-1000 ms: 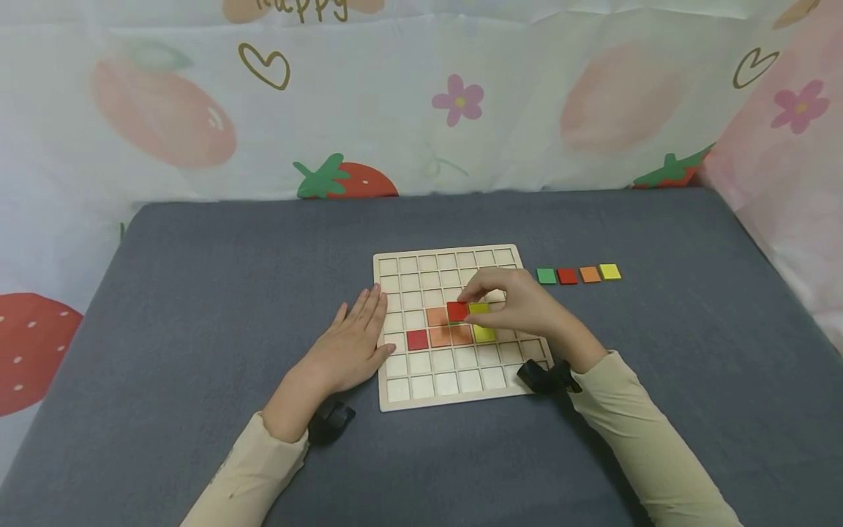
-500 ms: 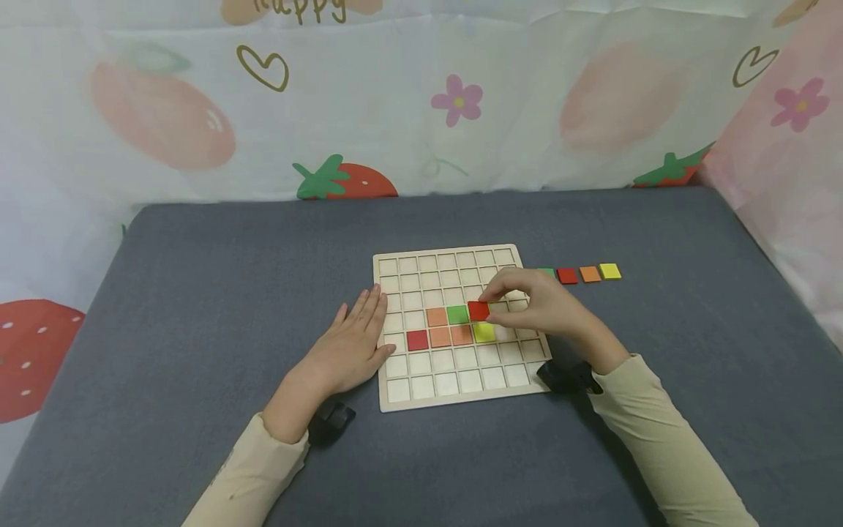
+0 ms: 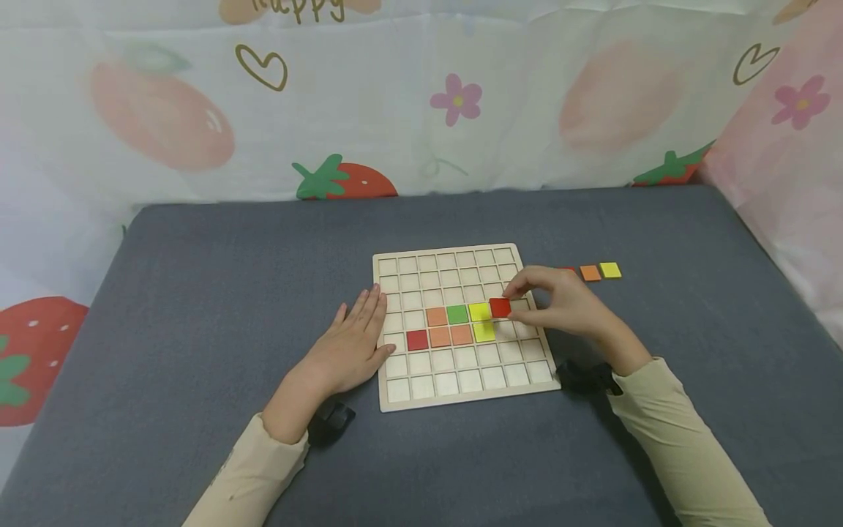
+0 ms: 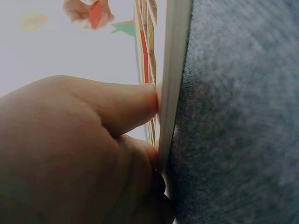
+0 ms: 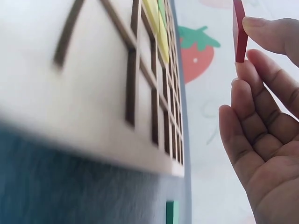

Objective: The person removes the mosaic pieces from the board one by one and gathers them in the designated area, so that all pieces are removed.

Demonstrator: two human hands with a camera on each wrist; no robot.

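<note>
My right hand [image 3: 556, 301] pinches a red square tile [image 3: 500, 307] between thumb and fingertips, above the right part of a wooden grid board [image 3: 467, 401]. In the right wrist view the red tile [image 5: 240, 35] is raised off the board, seen nearly edge-on. My left hand [image 3: 349, 348] rests with straight fingers along the board's left edge; in the left wrist view its thumb [image 4: 133, 105] presses the rim. Set in the grid are another red tile [image 3: 417, 340], several orange tiles [image 3: 440, 337], a green tile [image 3: 456, 315] and two yellow tiles [image 3: 484, 332].
Behind my right hand lies a row of loose tiles: a partly hidden red one, an orange tile [image 3: 590, 273] and a yellow tile [image 3: 610, 270]. A green tile [image 5: 172, 212] shows in the right wrist view. Grey cloth [image 3: 197, 307] covers the table; a printed curtain [image 3: 514, 44] hangs behind.
My right hand has moved right with the red tile, from above the green tile, past the yellow ones, uncovering them. It now hides the loose green tile. My left hand stays in place.
</note>
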